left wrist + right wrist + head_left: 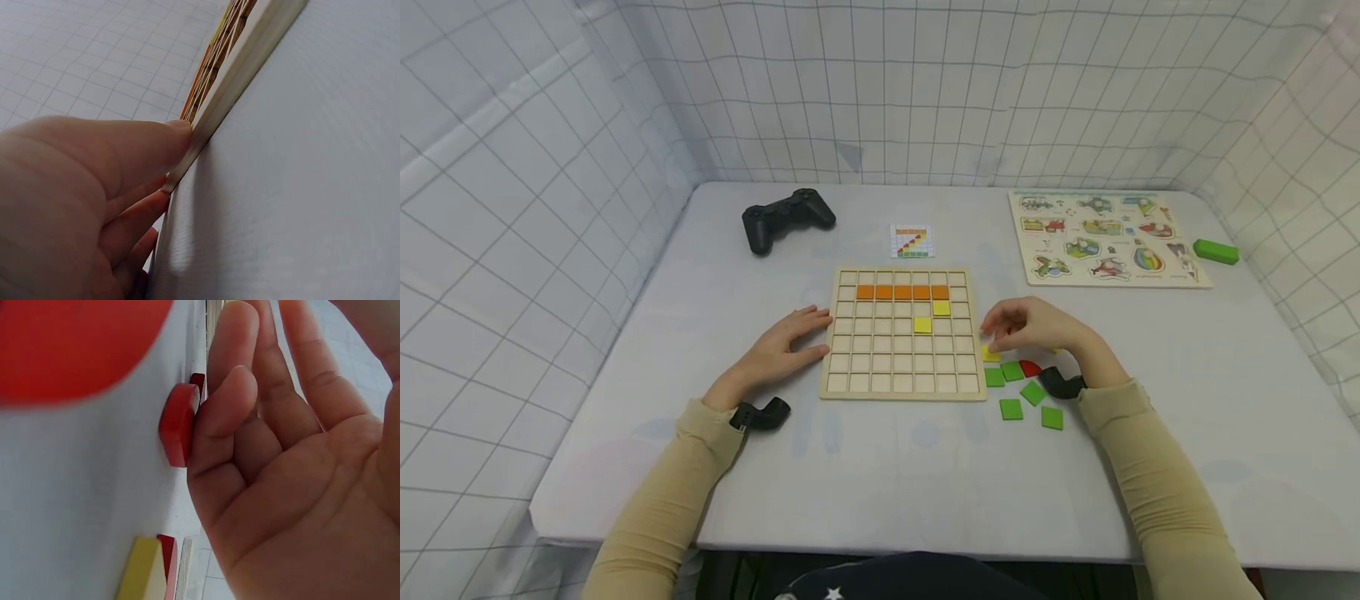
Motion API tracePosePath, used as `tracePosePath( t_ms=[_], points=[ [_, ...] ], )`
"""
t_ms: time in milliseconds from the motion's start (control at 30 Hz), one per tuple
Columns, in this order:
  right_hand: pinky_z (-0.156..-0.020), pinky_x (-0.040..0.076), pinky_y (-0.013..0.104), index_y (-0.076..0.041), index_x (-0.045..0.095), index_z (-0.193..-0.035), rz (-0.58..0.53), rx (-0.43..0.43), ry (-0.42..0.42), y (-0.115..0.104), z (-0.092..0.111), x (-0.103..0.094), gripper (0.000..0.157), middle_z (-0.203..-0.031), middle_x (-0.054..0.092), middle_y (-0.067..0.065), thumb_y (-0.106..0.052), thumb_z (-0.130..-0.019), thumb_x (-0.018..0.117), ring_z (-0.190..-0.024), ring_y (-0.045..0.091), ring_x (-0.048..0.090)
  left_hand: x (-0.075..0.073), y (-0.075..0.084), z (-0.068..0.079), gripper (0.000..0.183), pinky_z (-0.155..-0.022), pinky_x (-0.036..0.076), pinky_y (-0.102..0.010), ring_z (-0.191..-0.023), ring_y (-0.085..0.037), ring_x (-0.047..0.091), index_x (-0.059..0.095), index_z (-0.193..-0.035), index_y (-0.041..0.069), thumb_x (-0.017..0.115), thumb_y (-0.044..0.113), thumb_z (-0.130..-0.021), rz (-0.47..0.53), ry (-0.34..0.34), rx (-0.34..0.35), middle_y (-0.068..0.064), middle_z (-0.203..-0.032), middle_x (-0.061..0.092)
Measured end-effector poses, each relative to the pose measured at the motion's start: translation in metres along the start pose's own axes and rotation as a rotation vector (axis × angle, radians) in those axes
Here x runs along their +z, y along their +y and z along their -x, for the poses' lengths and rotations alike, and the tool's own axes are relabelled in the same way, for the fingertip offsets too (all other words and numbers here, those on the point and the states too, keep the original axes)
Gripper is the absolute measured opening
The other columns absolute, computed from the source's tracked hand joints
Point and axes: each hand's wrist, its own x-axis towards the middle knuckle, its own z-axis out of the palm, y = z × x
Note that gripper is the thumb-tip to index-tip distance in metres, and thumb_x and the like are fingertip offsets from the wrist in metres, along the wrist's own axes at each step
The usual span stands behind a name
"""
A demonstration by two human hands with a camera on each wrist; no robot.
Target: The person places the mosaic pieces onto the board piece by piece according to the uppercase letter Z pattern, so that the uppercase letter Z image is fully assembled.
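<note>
Tiles [1011, 409], green, right of centre, unplaced; red piece [1030, 368] likewise. Right hand [1034, 322]: fingers bent at yellow tile [990, 354], grasp untellable. Left hand [781, 344]: fingers extended against board [902, 384], centre. Set: two yellow squares [922, 325], five orange tiles [902, 292]. Card [912, 241], upper centre: rest of diagonal, green row apparently outstanding.

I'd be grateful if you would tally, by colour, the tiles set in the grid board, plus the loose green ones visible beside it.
Orange tiles in the grid board: 5
Yellow tiles in the grid board: 2
Loose green tiles visible: 5
Total: 12
</note>
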Motion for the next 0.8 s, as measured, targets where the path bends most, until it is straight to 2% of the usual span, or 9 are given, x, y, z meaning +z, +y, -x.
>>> tracePosePath(
  t_ms=[333, 800],
  points=[
    [-0.06, 0.044, 0.024, -0.006, 0.066, -0.1, 0.021, 0.015, -0.05, 0.001, -0.0004, 0.0005, 0.028, -0.08, 0.058, 0.009, -0.014, -0.077, 0.079, -0.072, 0.02, 0.051, -0.0018, 0.004, 0.0005, 0.054, -0.115, 0.014, -0.045, -0.14, -0.03, 0.02, 0.047, -0.138, 0.003, 0.061, 0.029, -0.092, 0.001, -0.01, 0.0, -0.013, -0.146, 0.038],
    [-0.061, 0.045, 0.025, -0.004, 0.066, -0.096, 0.057, 0.048, -0.05, -0.0051, -0.0016, 0.003, 0.024, -0.078, 0.057, 0.009, -0.011, -0.076, 0.078, -0.071, 0.022, 0.05, -0.002, 0.0034, 0.0001, 0.054, -0.115, 0.014, -0.045, -0.14, -0.03, 0.021, 0.047, -0.137, 0.003, 0.062, 0.028, -0.092, 0.007, -0.009, 0.004, -0.013, -0.146, 0.038]
  ],
)
